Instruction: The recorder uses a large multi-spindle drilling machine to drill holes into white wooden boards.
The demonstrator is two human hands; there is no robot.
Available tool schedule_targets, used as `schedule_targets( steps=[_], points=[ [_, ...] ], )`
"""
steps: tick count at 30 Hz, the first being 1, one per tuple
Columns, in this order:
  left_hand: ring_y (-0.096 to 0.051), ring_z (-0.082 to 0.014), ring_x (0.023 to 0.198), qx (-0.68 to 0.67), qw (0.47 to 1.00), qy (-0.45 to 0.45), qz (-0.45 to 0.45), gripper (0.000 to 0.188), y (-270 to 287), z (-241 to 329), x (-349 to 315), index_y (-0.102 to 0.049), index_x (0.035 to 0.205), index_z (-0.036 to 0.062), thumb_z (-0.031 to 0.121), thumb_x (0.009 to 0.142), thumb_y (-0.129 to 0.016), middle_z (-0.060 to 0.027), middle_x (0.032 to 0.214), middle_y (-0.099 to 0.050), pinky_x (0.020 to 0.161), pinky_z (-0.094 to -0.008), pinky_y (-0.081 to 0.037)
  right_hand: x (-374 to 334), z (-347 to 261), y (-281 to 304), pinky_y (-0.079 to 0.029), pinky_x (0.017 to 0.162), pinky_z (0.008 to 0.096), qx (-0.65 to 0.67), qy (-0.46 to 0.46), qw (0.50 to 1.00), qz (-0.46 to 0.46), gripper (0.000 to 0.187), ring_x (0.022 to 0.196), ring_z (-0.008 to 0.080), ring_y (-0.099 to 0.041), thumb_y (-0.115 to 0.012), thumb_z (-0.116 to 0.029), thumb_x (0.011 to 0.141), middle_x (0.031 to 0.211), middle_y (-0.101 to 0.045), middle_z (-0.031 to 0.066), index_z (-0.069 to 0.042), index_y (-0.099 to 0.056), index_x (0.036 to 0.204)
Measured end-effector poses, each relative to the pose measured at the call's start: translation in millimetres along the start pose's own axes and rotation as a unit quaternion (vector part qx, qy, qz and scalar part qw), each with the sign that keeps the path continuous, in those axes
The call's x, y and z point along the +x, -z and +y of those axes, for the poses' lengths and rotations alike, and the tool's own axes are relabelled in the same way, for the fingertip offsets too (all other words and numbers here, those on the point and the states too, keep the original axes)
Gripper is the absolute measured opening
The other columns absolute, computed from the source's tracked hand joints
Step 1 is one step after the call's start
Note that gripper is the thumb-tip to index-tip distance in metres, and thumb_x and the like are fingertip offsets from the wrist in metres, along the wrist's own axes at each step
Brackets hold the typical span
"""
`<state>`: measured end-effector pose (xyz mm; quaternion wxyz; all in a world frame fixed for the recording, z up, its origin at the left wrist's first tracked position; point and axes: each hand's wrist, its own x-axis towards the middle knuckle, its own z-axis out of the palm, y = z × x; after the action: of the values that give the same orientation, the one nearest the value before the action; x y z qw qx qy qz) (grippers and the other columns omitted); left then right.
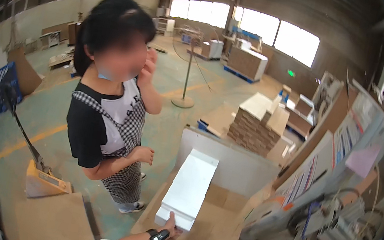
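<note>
A stack of long white boards (188,180) lies lengthwise in front of me on a brown cardboard-covered surface (215,224). My left hand (169,225) is at the stack's near end, thumb up against the end face and fingers curled at its lower edge. A black device is strapped to that wrist, with a cable running from it. My right hand does not show.
Close on the left stands a person (106,121) in a checked apron, one hand raised to the head. A yellow pallet jack (44,182) is beside cardboard at lower left. Machinery (335,228) crowds the right. Behind a white upright panel (227,151) sit stacked brown boards (253,129).
</note>
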<state>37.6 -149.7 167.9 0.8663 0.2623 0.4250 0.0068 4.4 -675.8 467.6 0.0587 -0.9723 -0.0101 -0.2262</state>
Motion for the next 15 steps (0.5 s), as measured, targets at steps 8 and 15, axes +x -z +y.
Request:
schedule_targets(
  steps=[8, 15],
  points=[
    [-0.024, -0.0486, 0.119, -0.01, 0.993, 0.102, 0.053, 0.1, -20, 20, -20, -0.004, 0.134, 0.0017, 0.073, 0.071, -0.036, -0.027, 0.135, -0.013, 0.097, -0.0539, -0.023, -54, 94, -82, -0.015, 0.102, 0.0448, -0.084, -0.115, 0.953, -0.267, 0.061, 0.123, 0.0391, -0.021, -0.035, -0.046, 0.087, 0.132, -0.026, 0.0247, -0.001, -0.031, 0.129],
    [-0.026, -0.047, 0.119, -0.041, 0.989, 0.141, -0.023, 0.097, 20, 7, 1, -0.004, 0.134, 0.0018, 0.069, 0.073, -0.038, -0.0265, 0.136, -0.01, 0.097, -0.0519, -0.024, -73, 101, -84, -0.023, 0.099, 0.0459, 0.005, -0.159, 0.978, -0.133, 0.056, 0.118, 0.0401, -0.029, -0.039, -0.041, 0.087, 0.131, -0.028, 0.023, 0.0, -0.037, 0.124]
  ],
)
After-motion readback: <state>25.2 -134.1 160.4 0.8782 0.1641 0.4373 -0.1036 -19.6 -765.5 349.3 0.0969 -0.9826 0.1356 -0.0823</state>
